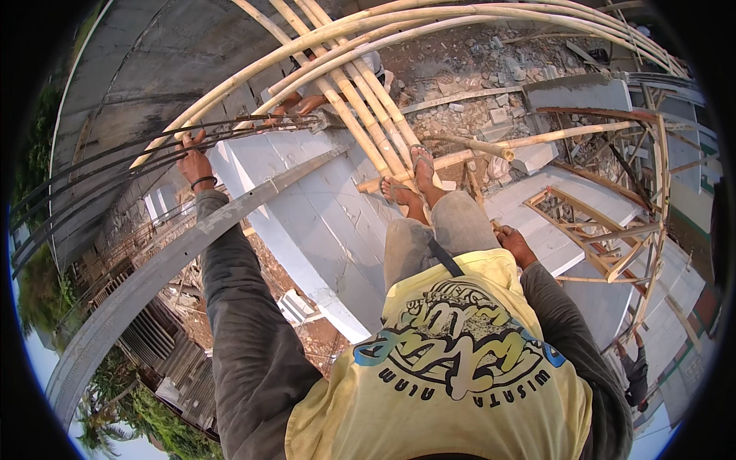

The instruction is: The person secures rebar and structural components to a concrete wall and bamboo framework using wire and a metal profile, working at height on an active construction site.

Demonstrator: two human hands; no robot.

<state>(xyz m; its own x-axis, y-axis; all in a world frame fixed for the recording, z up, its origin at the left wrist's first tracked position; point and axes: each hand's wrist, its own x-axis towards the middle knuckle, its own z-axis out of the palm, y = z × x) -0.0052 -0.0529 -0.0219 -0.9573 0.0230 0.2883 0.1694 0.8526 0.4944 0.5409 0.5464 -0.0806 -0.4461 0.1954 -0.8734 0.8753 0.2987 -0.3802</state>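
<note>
High on the left, my left hand (196, 162) is closed around thin dark steel rods (157, 157) that run from the left rim toward the wall top. Close to it are the ends of long bamboo poles (222, 98). By my right thigh, my right hand (517, 246) has its fingers curled; a small brownish end shows at the fingertips, too small to name. My sandalled feet (414, 178) rest on bundled bamboo poles (359, 103) laid over a crosspiece. Another person's hands (297, 106) are near the far ends of the rods.
A pale block wall (295, 230) drops below me on the left, crossed by a long grey metal channel (192, 241). Rubble (468, 84) covers the ground ahead. A wooden frame (590, 230) stands to the right. Another person (635, 372) is at the lower right.
</note>
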